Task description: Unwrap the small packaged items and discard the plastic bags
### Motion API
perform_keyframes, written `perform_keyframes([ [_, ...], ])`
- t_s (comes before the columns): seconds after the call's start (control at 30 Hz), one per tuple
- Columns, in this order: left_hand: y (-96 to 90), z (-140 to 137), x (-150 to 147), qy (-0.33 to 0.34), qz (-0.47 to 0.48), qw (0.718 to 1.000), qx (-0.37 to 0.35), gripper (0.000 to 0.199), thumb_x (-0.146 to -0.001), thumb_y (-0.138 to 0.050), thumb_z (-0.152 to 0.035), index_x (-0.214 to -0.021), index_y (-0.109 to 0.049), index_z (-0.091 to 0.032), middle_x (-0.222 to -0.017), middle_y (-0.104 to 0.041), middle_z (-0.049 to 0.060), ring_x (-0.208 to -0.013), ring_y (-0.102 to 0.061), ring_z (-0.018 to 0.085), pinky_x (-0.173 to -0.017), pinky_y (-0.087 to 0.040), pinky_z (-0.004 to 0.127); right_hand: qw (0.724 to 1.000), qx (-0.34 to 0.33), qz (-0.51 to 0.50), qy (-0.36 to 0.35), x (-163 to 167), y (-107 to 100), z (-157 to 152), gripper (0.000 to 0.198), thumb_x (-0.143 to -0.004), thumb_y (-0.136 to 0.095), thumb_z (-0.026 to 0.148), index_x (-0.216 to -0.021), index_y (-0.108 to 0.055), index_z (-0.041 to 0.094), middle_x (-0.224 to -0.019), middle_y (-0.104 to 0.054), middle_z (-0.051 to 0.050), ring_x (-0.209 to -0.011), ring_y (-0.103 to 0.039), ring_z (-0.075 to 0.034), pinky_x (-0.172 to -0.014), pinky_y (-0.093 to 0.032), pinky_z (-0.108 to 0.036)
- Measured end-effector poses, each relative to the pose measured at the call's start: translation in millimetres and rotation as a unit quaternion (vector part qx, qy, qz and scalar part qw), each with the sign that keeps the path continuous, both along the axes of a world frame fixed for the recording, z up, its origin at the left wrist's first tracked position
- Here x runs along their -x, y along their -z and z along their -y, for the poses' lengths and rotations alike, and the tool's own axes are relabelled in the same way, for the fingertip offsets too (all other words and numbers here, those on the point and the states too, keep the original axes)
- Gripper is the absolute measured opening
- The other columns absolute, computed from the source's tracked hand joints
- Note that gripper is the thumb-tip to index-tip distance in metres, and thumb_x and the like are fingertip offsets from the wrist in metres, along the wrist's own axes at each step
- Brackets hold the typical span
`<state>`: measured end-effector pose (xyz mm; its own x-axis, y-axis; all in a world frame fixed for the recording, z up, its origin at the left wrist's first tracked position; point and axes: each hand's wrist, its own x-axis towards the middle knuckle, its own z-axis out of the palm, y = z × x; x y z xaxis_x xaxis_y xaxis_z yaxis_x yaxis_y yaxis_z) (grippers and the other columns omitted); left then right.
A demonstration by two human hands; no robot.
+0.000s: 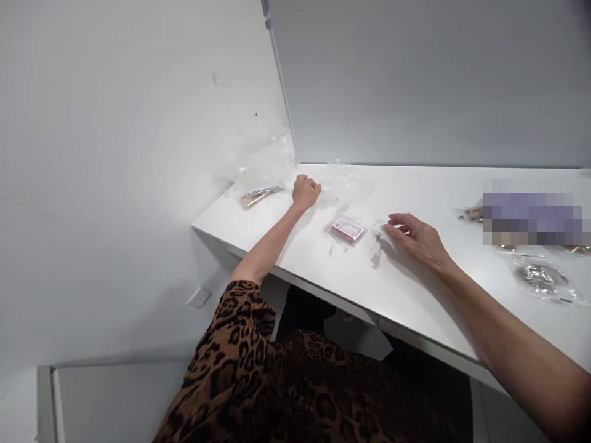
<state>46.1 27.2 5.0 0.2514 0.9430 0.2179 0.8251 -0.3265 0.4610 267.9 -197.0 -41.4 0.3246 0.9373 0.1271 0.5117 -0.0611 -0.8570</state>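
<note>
My left hand (306,192) is on the far left part of the white table, its fingers curled in at the near edge of a crumpled clear plastic bag (346,183). My right hand (418,239) hovers low over the table, thumb and forefinger apart. A small scrap of clear plastic (378,226) is by its thumb tip; I cannot tell whether they touch. Between my hands lies a small flat packet (348,229), pink with a white label, in a clear wrapper.
Against the left wall, crumpled clear bags (268,160) lie by a gold-coloured flat packet (255,197). At right are a clear bag with dark contents (540,277) and a blurred-out purple thing (530,215). A grey panel (429,80) borders the white table (415,301) behind.
</note>
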Motion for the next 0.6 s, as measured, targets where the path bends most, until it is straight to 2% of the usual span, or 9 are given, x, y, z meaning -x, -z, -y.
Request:
perform_keyframes([
  [0.03, -0.6, -9.1, 4.4, -0.023, -0.011, 1.000, 0.008, 0.030, -0.098, -0.058, -0.031, -0.123, -0.070, -0.017, -0.155, -0.053, 0.016, -0.137, -0.058, 0.025, -0.113, -0.045, 0.035, 1.000, 0.002, 0.003, -0.001, 0.6, 0.0, -0.5, 0.062, -0.083, -0.061, 0.066, -0.120, -0.070, 0.018, -0.113, -0.073, -0.017, -0.090, -0.068, -0.027, -0.082, -0.057, -0.042],
  [0.1, 1.4, -24.3, 10.9, -0.052, -0.039, 0.996, 0.063, 0.065, -0.095, -0.065, -0.036, -0.153, -0.046, -0.015, -0.164, -0.044, 0.020, -0.143, -0.055, 0.029, -0.114, -0.045, 0.038, 1.000, 0.007, 0.007, -0.002, 1.5, 0.4, -1.6, 0.061, -0.083, -0.060, 0.065, -0.119, -0.071, 0.017, -0.110, -0.073, -0.017, -0.087, -0.068, -0.027, -0.081, -0.056, -0.043],
  [0.17, 7.0, -32.8, 12.2, -0.054, -0.065, 0.990, 0.112, 0.087, -0.090, -0.071, -0.040, -0.162, -0.031, -0.013, -0.166, -0.041, 0.025, -0.146, -0.053, 0.034, -0.114, -0.046, 0.042, 1.000, 0.009, 0.011, -0.003, 1.7, 1.4, -2.5, 0.060, -0.083, -0.061, 0.065, -0.117, -0.071, 0.018, -0.106, -0.073, -0.016, -0.085, -0.068, -0.027, -0.079, -0.056, -0.042],
  [0.2, 10.1, -34.0, 10.7, -0.047, -0.074, 0.988, 0.126, 0.084, -0.089, -0.073, -0.038, -0.160, -0.037, -0.012, -0.163, -0.046, 0.026, -0.145, -0.054, 0.035, -0.113, -0.046, 0.043, 1.000, 0.009, 0.012, -0.003, 1.5, 2.1, -2.9, 0.059, -0.083, -0.061, 0.065, -0.116, -0.071, 0.018, -0.104, -0.073, -0.015, -0.084, -0.068, -0.026, -0.077, -0.056, -0.042],
  [0.3, 15.1, -27.8, 3.4, -0.017, -0.075, 0.989, 0.125, 0.044, -0.086, -0.070, -0.024, -0.129, -0.066, -0.016, -0.138, -0.069, 0.019, -0.131, -0.064, 0.033, -0.105, -0.051, 0.041, 1.000, 0.002, 0.015, -0.005, -0.4, 5.1, -3.2, 0.054, -0.083, -0.062, 0.064, -0.112, -0.072, 0.020, -0.097, -0.073, -0.012, -0.081, -0.068, -0.025, -0.073, -0.056, -0.040],
  [0.37, 10.7, -18.3, 3.5, -0.011, -0.062, 0.993, 0.102, 0.025, -0.090, -0.063, -0.021, -0.114, -0.070, -0.021, -0.127, -0.073, 0.014, -0.125, -0.067, 0.030, -0.102, -0.052, 0.039, 1.000, -0.004, 0.013, -0.006, -2.0, 7.5, -3.2, 0.051, -0.083, -0.063, 0.063, -0.110, -0.072, 0.021, -0.095, -0.073, -0.010, -0.081, -0.068, -0.025, -0.073, -0.056, -0.040],
  [0.43, -0.6, -5.8, 14.4, -0.035, -0.034, 0.998, 0.047, 0.020, -0.096, -0.055, -0.023, -0.112, -0.067, -0.023, -0.127, -0.071, 0.012, -0.123, -0.066, 0.026, -0.104, -0.052, 0.038, 1.000, -0.003, 0.011, -0.007, -3.3, 9.7, -3.3, 0.050, -0.082, -0.063, 0.063, -0.110, -0.072, 0.022, -0.097, -0.073, -0.010, -0.082, -0.068, -0.025, -0.074, -0.056, -0.041],
  [0.5, -16.5, 11.7, 38.8, -0.087, 0.037, 0.994, -0.050, 0.017, -0.099, -0.052, -0.024, -0.112, -0.063, -0.023, -0.127, -0.065, 0.012, -0.122, -0.064, 0.024, -0.104, -0.053, 0.036, 1.000, 0.005, 0.009, -0.008, -4.1, 11.6, -3.5, 0.052, -0.082, -0.063, 0.064, -0.110, -0.072, 0.022, -0.100, -0.074, -0.010, -0.083, -0.068, -0.025, -0.078, -0.056, -0.042],
  [0.6, -39.6, 54.0, 96.5, -0.135, 0.213, 0.937, -0.244, 0.023, -0.097, -0.052, -0.022, -0.120, -0.055, -0.025, -0.125, -0.059, 0.009, -0.116, -0.064, 0.021, -0.091, -0.058, 0.032, 1.000, 0.018, 0.009, 0.000, -4.8, 13.9, -3.6, 0.056, -0.080, -0.062, 0.067, -0.110, -0.073, 0.021, -0.099, -0.074, -0.010, -0.083, -0.068, -0.026, -0.080, -0.056, -0.044],
])
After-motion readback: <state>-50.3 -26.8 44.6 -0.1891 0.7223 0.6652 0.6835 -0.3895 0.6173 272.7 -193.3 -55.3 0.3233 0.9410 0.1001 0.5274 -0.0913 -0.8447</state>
